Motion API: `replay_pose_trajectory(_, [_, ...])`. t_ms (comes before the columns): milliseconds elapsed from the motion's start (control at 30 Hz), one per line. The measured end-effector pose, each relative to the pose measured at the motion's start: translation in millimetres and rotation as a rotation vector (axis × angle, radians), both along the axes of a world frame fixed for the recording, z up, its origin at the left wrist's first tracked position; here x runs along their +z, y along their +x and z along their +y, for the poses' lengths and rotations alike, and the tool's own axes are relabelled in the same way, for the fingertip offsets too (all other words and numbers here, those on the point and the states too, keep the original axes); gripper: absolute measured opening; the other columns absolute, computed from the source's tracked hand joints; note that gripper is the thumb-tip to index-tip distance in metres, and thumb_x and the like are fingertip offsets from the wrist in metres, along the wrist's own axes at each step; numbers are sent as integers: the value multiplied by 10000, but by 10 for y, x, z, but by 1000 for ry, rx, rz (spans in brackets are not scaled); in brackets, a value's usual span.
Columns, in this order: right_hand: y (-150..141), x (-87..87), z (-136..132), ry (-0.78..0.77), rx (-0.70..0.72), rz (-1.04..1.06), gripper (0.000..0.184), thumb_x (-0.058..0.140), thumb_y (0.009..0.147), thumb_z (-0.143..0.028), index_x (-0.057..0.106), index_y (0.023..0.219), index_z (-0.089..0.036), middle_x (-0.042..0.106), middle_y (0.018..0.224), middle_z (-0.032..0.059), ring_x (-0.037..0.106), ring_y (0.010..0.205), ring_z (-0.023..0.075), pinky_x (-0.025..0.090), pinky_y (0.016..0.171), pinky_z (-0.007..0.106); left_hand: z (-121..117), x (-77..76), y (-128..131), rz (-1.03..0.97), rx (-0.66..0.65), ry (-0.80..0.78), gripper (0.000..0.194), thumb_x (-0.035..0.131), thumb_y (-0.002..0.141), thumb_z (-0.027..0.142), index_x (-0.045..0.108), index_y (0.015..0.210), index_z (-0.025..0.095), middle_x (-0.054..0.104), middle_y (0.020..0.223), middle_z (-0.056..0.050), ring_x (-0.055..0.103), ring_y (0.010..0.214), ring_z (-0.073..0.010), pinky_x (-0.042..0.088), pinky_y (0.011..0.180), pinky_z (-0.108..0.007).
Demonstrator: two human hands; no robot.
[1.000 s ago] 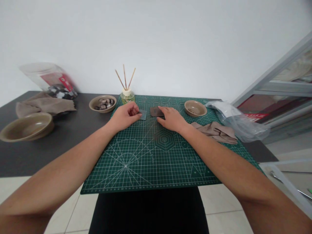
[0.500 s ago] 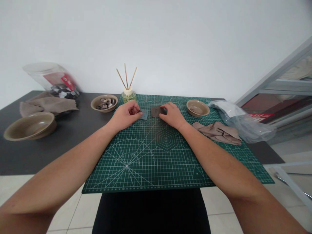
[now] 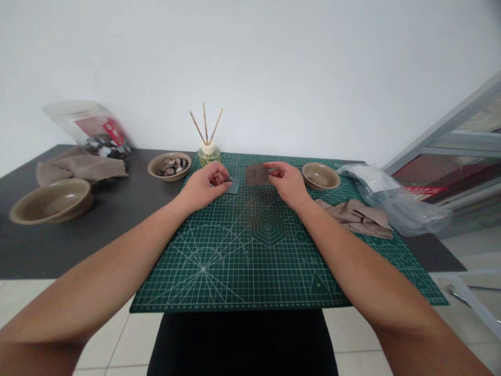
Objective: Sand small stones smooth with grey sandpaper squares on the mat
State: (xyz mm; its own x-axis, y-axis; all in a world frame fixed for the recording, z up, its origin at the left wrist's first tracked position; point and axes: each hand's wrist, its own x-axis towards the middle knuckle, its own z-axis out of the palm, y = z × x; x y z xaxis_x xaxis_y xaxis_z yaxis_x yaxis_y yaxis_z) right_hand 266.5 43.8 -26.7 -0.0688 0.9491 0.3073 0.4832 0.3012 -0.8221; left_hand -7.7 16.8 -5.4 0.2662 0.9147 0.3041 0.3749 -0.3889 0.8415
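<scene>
My right hand (image 3: pixel 287 183) pinches a dark brown rectangular sheet (image 3: pixel 256 174) and holds it tilted up off the far part of the green cutting mat (image 3: pixel 250 250). My left hand (image 3: pixel 205 183) is curled, its fingertips closed on a small dark piece that rests against a little grey-blue square pad (image 3: pixel 234 185) lying on the mat. The two hands sit side by side, a short gap apart.
A reed diffuser (image 3: pixel 208 149) stands behind the hands. A bowl of small stones (image 3: pixel 169 166), an empty bowl (image 3: pixel 52 200), a folded cloth (image 3: pixel 80 167) and a tipped jar (image 3: pixel 88 128) are left. Right: a small bowl (image 3: pixel 321 175), crumpled cloth (image 3: pixel 358 216), plastic bag (image 3: pixel 391 198).
My right hand went from lying flat on the brown sheet to pinching it and lifting its edge off the mat. The left hand stayed put at the grey pad.
</scene>
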Motion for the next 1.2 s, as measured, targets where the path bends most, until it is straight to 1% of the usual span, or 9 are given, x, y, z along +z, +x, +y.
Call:
replay_pose_trajectory(100, [-15, 31, -32, 2, 24, -13, 338, 712, 868, -321, 831, 1155, -188, 804, 920, 49, 714, 833, 223, 582, 873, 404, -4, -8, 6, 5, -18, 8, 320, 770, 796, 414, 675, 1036, 226, 618, 734, 26, 586, 683, -171, 493, 711, -343])
replay_pose_trajectory(167, [-35, 66, -63, 35, 34, -52, 258, 740, 897, -400, 834, 1056, -219, 786, 912, 37, 689, 824, 216, 567, 858, 395, -14, -4, 10, 46, -27, 14, 318, 751, 829, 436, 726, 1063, 220, 629, 748, 15, 583, 694, -172, 488, 714, -341])
replay_pose_trajectory(367, [-139, 167, -168, 168, 129, -130, 147, 684, 948, -378, 744, 946, -244, 770, 1056, 55, 693, 992, 223, 562, 908, 373, -20, -21, 19, 94, -40, 14, 314, 741, 856, 442, 778, 1050, 199, 659, 763, 1, 582, 692, -167, 483, 710, -336])
replay_pose_trajectory(567, [-267, 201, -243, 169, 293, -138, 167, 611, 962, -414, 624, 940, -249, 764, 959, 30, 692, 878, 205, 532, 853, 349, -19, -30, 42, -33, -23, -58, 576, 780, 819, 361, 682, 1357, 177, 663, 752, 20, 649, 702, -178, 516, 706, -325])
replay_pose_trajectory(633, [-290, 205, -263, 171, 315, -166, 145, 610, 944, -396, 614, 944, -251, 756, 935, 21, 687, 856, 199, 515, 829, 332, -31, -18, 51, -54, -39, -68, 579, 776, 821, 360, 685, 1361, 169, 675, 770, 14, 663, 720, -179, 531, 730, -331])
replay_pose_trajectory(733, [-307, 214, -295, 167, 301, -227, 121, 605, 941, -369, 616, 967, -251, 740, 883, 5, 668, 800, 187, 490, 787, 313, -48, -9, 64, -33, -61, -60, 377, 777, 831, 386, 751, 1147, 182, 699, 788, -5, 659, 725, -175, 533, 729, -332])
replay_pose_trajectory(833, [-334, 227, -334, 160, 292, -285, 116, 606, 968, -348, 643, 1021, -251, 767, 908, 6, 688, 804, 188, 493, 792, 308, -58, -15, 72, -18, -67, -59, 241, 787, 815, 383, 734, 965, 201, 685, 746, 3, 630, 694, -165, 519, 689, -319])
replay_pose_trajectory(1000, [-450, 256, -397, 144, 369, -353, 213, 652, 1010, -299, 703, 1214, -263, 838, 1173, 32, 788, 1026, 217, 541, 908, 312, -53, -28, 74, -15, -67, -62, 247, 782, 807, 393, 705, 951, 207, 689, 744, 7, 635, 695, -169, 519, 693, -325])
replay_pose_trajectory(1200, [-525, 378, -454, 158, 255, -601, 374, 521, 1104, -248, 739, 1407, -231, 842, 1298, 101, 799, 1165, 309, 537, 945, 378, -49, -33, 91, -152, -67, -136, 385, 788, 765, 333, 577, 1074, 240, 681, 713, 40, 650, 680, -169, 476, 655, -302])
